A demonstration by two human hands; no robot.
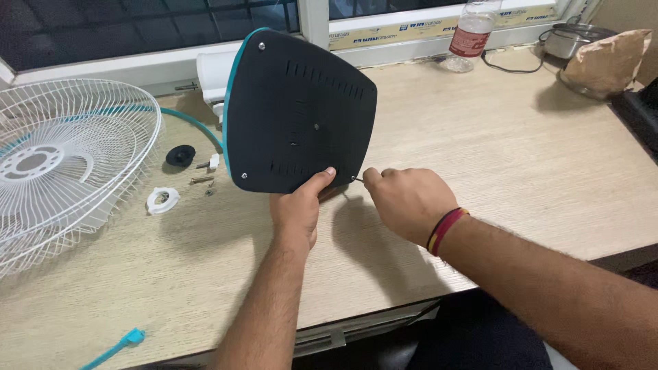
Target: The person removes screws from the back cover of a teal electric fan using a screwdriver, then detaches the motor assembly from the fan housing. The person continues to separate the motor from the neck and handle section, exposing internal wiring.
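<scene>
Black plastic fan base [298, 113] with a teal rim is what we've got tipped up on its edge on the wooden table [480, 157], underside facing us. From the head view, our left hand [296, 209] is gripping its lower edge, thumb pressed on the black face. Our right hand [404, 200] is pinched around one thin metal tool [357, 179], looks like a small screwdriver, tip right at the base's lower right corner. One red-and-yellow band sits on that wrist.

Counting the rest: one white wire fan grille [65, 164] on the left, one black round cap [180, 155], one white ring nut [162, 200], and a few small screws and bits [205, 175] between them, too small to count for sure. One teal strip [116, 347] lies near the front edge. Back by the window we see one plastic bottle [471, 34], one brown paper bag [606, 62] and one metal pot [572, 38].
</scene>
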